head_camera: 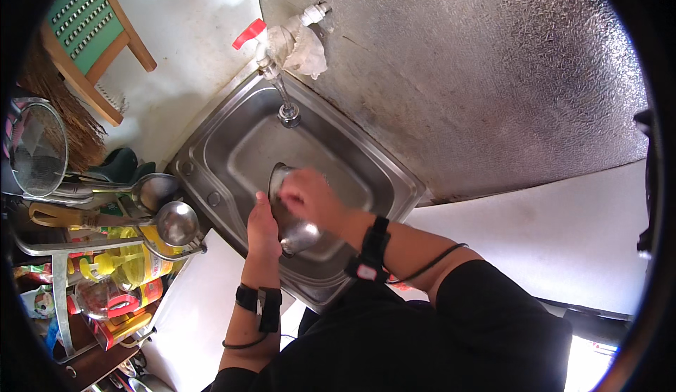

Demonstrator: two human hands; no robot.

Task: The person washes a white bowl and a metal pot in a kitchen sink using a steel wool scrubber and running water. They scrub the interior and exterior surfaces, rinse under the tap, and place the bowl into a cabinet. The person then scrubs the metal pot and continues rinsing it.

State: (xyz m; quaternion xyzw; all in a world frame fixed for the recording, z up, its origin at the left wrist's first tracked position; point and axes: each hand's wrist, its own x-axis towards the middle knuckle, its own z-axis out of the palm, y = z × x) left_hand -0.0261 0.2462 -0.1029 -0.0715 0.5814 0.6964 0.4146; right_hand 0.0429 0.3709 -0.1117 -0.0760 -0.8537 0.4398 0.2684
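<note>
A stainless steel bowl (302, 238) is tilted on its side over the sink basin (253, 138). My left hand (264, 228) holds it from the left, palm against the bowl and thumb sticking up beside the rim. Blurred by motion, my right hand (311, 194) is at the bowl's upper part with its fingers curled. Whether anything is in those fingers cannot be made out. Above the basin hangs the flexible spout (288, 113) of a tap with a red handle (249, 34). No water stream shows under it.
At left, a rack (60, 286) carries ladles (178, 223), a mesh strainer (39, 149) and several bottles (127, 265). A straw brush (79, 123) and a green grater in a wooden frame (87, 22) hang on the wall. A textured metal panel (465, 75) rises behind the sink.
</note>
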